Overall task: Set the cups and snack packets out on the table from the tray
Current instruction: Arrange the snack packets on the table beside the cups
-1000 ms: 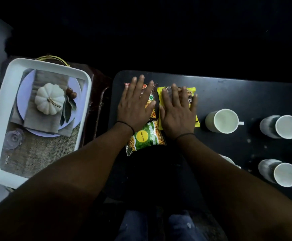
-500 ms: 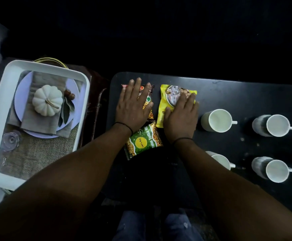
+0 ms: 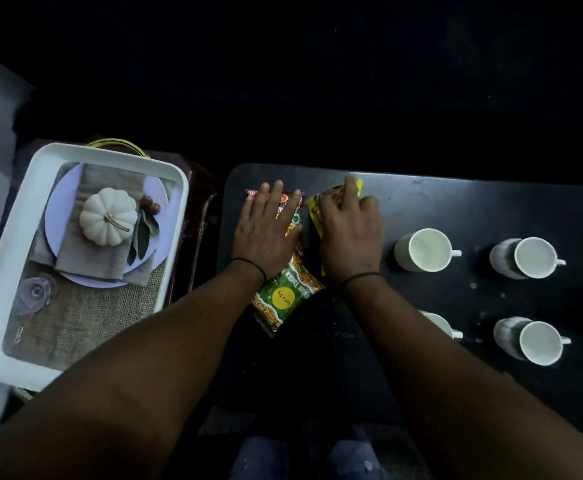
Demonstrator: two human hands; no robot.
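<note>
On the black table (image 3: 456, 202) lie three snack packets. My left hand (image 3: 266, 233) rests flat with straight fingers on a red-and-orange packet (image 3: 292, 209). A green packet (image 3: 285, 296) lies just below that hand, partly under my wrist. My right hand (image 3: 350, 233) covers a yellow packet (image 3: 318, 209) and its fingers curl round the packet's far edge. Several white cups stand to the right: one near the right hand (image 3: 423, 250), one at the far right (image 3: 525, 258), one at the lower right (image 3: 532, 341), and one (image 3: 439, 323) half hidden by my right forearm.
A white tray (image 3: 16, 237) stands at the left on a dark side stand. Its bottom shows a picture of a white pumpkin (image 3: 108, 216), a plate and napkin on burlap. The table's near edge runs by my knees (image 3: 304, 455).
My right hand went from lying flat on the yellow packet to curling its fingers round the packet's top edge. The left hand stayed flat on the red-and-orange packet.
</note>
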